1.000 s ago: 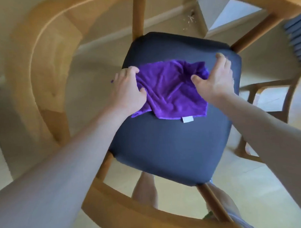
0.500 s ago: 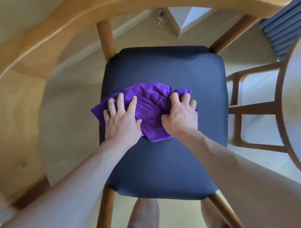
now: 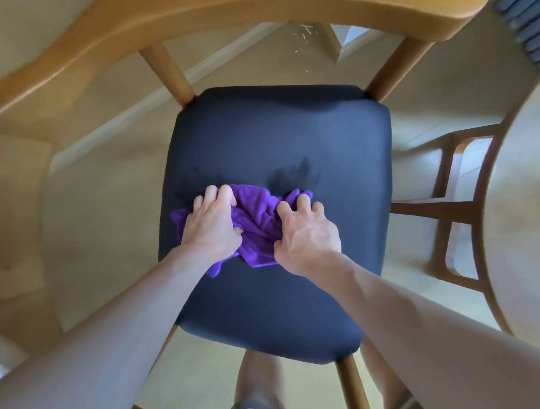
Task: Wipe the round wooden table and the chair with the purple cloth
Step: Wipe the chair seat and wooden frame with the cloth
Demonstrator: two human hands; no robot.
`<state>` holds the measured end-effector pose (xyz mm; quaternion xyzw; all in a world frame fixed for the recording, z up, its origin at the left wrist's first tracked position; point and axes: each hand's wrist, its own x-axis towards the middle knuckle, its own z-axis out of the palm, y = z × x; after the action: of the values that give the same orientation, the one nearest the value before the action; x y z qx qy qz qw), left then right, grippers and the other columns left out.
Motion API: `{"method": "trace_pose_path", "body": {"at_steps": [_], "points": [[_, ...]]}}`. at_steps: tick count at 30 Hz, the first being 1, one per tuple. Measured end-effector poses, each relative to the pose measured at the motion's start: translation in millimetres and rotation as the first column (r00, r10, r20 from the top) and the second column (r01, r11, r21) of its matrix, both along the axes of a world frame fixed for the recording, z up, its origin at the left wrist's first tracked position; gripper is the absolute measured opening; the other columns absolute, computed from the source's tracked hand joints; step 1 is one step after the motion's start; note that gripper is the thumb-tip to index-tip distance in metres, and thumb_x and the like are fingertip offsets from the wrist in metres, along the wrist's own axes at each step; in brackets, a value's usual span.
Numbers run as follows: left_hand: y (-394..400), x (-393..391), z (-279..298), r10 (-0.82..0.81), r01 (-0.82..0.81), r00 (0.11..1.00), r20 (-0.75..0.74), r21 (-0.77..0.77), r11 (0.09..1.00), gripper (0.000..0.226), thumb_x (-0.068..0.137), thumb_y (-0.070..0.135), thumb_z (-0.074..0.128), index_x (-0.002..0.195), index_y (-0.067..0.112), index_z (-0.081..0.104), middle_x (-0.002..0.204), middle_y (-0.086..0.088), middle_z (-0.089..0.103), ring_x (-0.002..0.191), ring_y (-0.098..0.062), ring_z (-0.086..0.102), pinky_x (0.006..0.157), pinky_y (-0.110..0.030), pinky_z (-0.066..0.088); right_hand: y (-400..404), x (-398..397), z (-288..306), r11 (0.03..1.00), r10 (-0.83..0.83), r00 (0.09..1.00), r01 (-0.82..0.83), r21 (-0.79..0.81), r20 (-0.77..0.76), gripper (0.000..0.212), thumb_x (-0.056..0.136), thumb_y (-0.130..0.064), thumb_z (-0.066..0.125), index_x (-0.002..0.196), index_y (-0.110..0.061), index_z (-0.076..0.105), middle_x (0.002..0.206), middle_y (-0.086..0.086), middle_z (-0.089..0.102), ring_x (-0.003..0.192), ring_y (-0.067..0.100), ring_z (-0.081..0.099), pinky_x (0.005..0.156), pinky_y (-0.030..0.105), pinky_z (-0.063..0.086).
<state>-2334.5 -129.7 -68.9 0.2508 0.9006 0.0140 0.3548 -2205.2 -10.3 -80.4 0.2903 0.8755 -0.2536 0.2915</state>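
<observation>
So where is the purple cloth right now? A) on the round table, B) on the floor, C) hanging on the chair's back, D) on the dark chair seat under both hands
D: the purple cloth lies bunched on the dark seat, with the left hand and right hand gripping it.

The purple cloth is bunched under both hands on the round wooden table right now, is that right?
Not quite. The purple cloth is bunched under both hands, the left hand and right hand, but it lies on the chair's dark seat, not on the round wooden table, which stands off to the right. The head view shows this.
</observation>
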Motion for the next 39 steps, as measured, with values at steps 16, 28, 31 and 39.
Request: {"method": "trace_pose_path", "body": {"at_steps": [16, 28, 31, 39], "points": [[123.2, 92.2, 39.3, -0.099, 0.089, 0.975, 0.201, 0.056, 0.994, 0.044, 0.094, 0.054, 0.063, 0.077, 0.029, 0.03, 0.074, 0.009, 0.049, 0.064, -0.017, 0.048, 0.054, -0.032, 0.032, 167.8, 74.7, 26.8, 0.922, -0.381, 0.898, 0.386, -0.021, -0.222, 0.035, 0.073, -0.011, 0.058, 0.105, -0.017, 0.045, 0.111, 0.007, 0.039, 0.105, 0.032, 0.039, 0.078, 0.041, 0.044], [152.1, -11.1, 30.5, -0.314, 0.323, 0.946, 0.075, -0.243, 0.915, 0.148, 0.065, 0.048, 0.094, 0.155, 0.049, -0.023, 0.165, 0.001, -0.034, 0.155, -0.041, -0.018, 0.116, -0.071, 0.023, 172.5, -32.3, -3.1, 0.953, -0.281, 0.936, 0.299, 0.056, -0.212, 0.078, 0.09, -0.067, 0.047, 0.156, -0.03, 0.027, 0.16, 0.0, 0.024, 0.146, 0.038, 0.019, 0.114, 0.063, 0.024], [146.0, -0.6, 4.5, -0.335, 0.357, 0.934, 0.122, -0.284, 0.89, 0.163, 0.059, 0.043, 0.098, 0.147, 0.049, -0.038, 0.153, 0.001, -0.054, 0.15, -0.048, -0.029, 0.108, -0.073, 0.035, 165.2, -35.9, -16.9, 0.923, -0.203, 0.948, 0.269, 0.275, -0.246, 0.074, 0.088, -0.06, 0.048, 0.152, -0.028, 0.03, 0.152, 0.002, 0.031, 0.13, 0.041, 0.034, 0.099, 0.058, 0.036], [138.6, 3.7, -1.3, -0.28, 0.294, 0.956, 0.091, -0.26, 0.92, 0.166, 0.056, 0.032, 0.101, 0.147, 0.05, -0.037, 0.151, 0.003, -0.055, 0.148, -0.049, -0.031, 0.108, -0.075, 0.033, 161.3, 25.6, 7.7, 0.969, -0.203, 0.97, 0.219, 0.112, -0.136, 0.059, 0.082, -0.026, 0.064, 0.135, -0.024, 0.036, 0.127, 0.001, 0.039, 0.098, 0.038, 0.052, 0.068, 0.04, 0.041]]}}
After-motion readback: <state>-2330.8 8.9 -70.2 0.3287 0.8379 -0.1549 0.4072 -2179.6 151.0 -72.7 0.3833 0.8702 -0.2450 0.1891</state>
